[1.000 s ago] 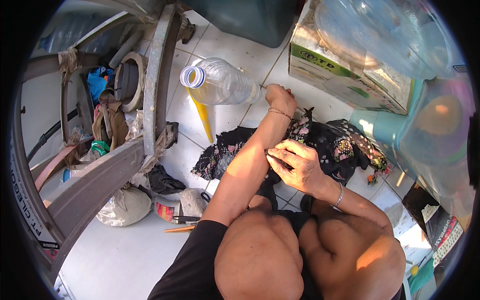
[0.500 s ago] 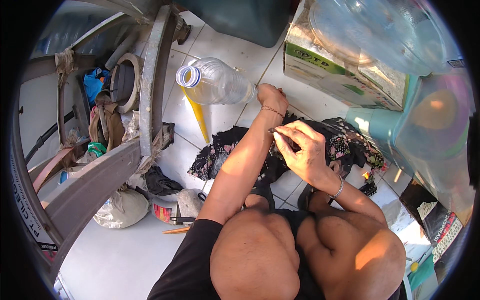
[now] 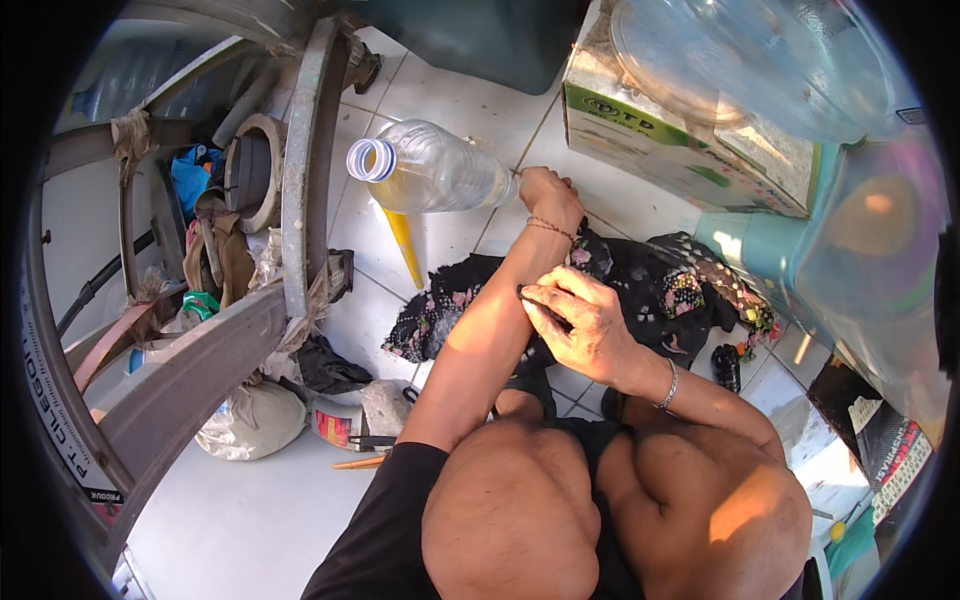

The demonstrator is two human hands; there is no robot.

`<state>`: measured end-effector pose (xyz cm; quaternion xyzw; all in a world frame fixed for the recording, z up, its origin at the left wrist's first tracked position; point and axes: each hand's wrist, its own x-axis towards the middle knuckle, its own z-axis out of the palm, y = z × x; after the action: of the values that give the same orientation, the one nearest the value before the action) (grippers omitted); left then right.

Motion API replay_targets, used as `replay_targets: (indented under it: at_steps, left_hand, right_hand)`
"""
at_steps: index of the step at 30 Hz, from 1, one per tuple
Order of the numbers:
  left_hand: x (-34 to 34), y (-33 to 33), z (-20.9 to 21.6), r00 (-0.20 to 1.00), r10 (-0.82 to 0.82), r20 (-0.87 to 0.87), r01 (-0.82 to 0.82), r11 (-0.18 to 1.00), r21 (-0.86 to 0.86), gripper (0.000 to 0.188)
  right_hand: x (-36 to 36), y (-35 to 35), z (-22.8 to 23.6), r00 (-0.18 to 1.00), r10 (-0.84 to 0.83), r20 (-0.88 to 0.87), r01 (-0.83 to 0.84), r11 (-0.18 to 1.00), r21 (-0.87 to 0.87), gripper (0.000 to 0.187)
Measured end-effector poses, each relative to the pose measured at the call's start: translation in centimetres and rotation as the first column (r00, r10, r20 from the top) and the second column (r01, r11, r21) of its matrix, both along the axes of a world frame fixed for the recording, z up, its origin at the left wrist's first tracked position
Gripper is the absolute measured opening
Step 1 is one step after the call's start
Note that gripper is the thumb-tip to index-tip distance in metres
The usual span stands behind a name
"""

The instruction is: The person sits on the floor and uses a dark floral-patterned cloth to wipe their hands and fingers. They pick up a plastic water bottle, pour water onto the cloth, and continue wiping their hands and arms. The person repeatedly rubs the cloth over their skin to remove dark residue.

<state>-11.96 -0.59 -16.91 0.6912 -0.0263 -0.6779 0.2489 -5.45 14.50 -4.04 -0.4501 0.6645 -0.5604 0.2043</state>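
"Two bare hands are seen above a white tiled floor [image 3: 450,90]; how are they held?"

"The left hand [image 3: 552,195] is curled at the base end of a clear bottle [image 3: 440,170]; whether the bottle is gripped or only touched cannot be told. The thumb and fingertips of the right hand [image 3: 585,322] are drawn nearly together by the left forearm [image 3: 480,340]; whether something small is pinched there cannot be made out."

"How is the bottle shaped?"

"It is formed of thin, see-through plastic, with rounded shoulders and a round, open mouth rimmed in white and blue. The mouth is turned toward the floor's left edge. A smooth, tapered yellow thing [image 3: 403,250] is partly overlapped by it."

"And the black cloth [image 3: 685,290]?"

"It is printed with pink flowers and crumpled over the floor; part of it is hidden by the left forearm."

"What else is found around?"

"The floor's left edge is lined by a scuffed metal frame [image 3: 305,180], by which the view of some rags [image 3: 228,245] is broken up. At the far edge a dark bin [image 3: 480,40] is placed. Along the right edge a cardboard box [image 3: 690,150] is topped with clear, domed plastic [image 3: 770,60]. The near part of the floor is blocked from sight by bent knees [image 3: 510,510]."
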Motion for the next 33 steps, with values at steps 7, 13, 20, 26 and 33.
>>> replay_targets:
  at_steps: [7,13,20,26,33]
  left_hand:
    - [1.1,-1.0,-0.9,0.999,-0.025,0.034,0.025,0.999,-0.029,0.01]
    - [1.2,-1.1,-2.0,0.999,0.015,0.03,-0.015,1.0,-0.015,0.011]
    - [0.1,-0.6,-0.5,0.999,0.021,0.049,-0.022,1.0,0.014,0.011]
    - [0.7,-1.6,-1.4,0.998,0.057,0.033,-0.058,0.998,0.023,0.012]
    - [0.5,-0.7,-0.1,0.999,0.028,-0.037,-0.027,0.999,0.018,0.01]
  right_hand:
    - [-2.3,-0.2,-0.2,0.986,-0.164,0.005,0.164,0.986,0.026,0.013]
    - [0.1,-0.3,0.1,0.987,0.131,0.092,-0.127,0.991,-0.053,0.016]
    - [-2.0,-0.7,-1.0,0.995,-0.102,0.011,0.101,0.994,0.047,0.014]
    - [-1.1,-0.2,0.9,0.979,0.143,0.147,-0.142,0.99,-0.019,0.014]
    - [-0.4,-0.3,0.5,0.975,0.116,0.188,-0.112,0.993,-0.032,0.012]
